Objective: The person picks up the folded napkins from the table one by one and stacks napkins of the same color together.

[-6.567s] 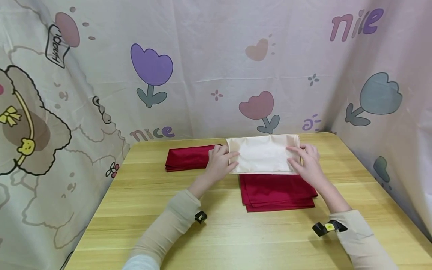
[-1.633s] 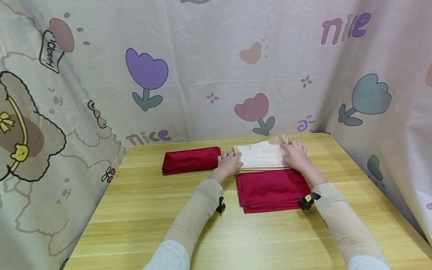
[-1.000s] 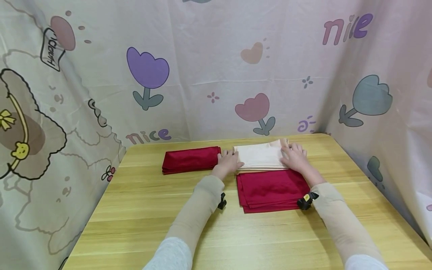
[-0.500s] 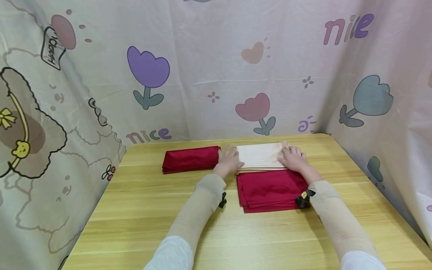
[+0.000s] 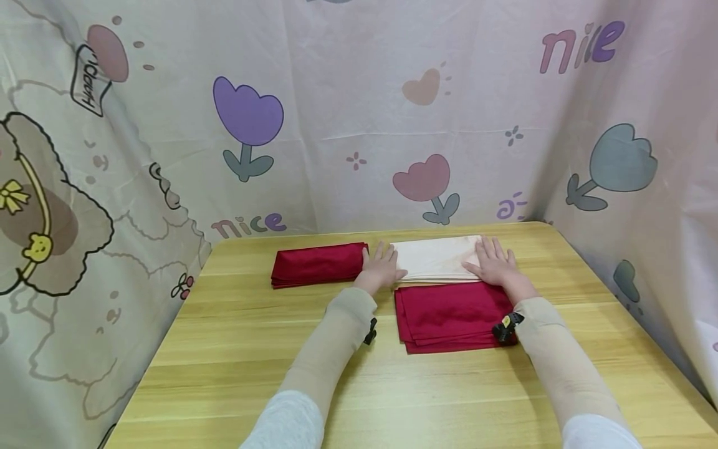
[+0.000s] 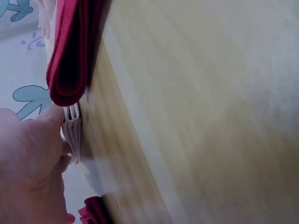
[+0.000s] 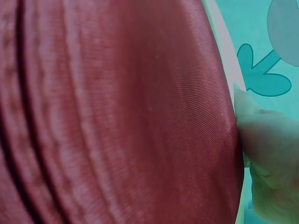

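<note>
Touching opposite ends of folded white cloth [image 5: 436,258], both hands [image 5: 382,270] [image 5: 496,267] spread flat, red cloths [image 5: 451,313] [image 5: 317,264] nearby, backdrop [image 5: 336,100] reading "nice".

Cream cloth [image 5: 434,259] partly hidden beneath the right hand [image 5: 496,264].

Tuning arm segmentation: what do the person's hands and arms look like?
Left hand and right hand are bare. Beige sleeves reach the wrists, pale grey fabric further up. Black left-wrist camera; black right-wrist camera with a yellow patch.
</note>
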Available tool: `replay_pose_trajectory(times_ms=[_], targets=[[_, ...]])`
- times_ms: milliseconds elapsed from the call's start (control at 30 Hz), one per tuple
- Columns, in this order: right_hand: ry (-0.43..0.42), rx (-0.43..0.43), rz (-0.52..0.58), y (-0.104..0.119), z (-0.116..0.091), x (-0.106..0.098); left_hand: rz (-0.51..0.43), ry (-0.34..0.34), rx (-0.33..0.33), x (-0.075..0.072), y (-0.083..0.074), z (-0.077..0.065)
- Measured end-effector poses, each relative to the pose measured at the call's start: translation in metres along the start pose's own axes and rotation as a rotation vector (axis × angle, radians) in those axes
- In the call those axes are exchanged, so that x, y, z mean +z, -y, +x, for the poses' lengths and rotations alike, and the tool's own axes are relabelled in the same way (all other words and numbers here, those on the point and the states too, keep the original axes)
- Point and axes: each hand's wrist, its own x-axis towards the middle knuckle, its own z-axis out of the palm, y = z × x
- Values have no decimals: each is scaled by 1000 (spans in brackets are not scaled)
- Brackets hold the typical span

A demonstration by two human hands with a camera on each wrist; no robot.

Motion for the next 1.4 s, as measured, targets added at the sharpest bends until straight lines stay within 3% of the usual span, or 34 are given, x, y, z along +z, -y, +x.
replay_pose_trajectory(times_ms=[200, 400, 567, 800, 1400], targets=[[4, -6, 21, -4, 2, 2, -5, 2, 2, 1, 2, 2], [-16, -14, 23, -5, -1, -1, -11, -46, 10, 1, 4, 1], [-49, -21, 3, -8, -6, -5, -66, -94, 11, 0, 5, -2], [-56, -21, -11, -10, -14, -16, -127, -111, 13, -2, 8, -6], [-91, -65, -15, -7, -34, -37, -125, -167, 14, -11, 9, -30]])
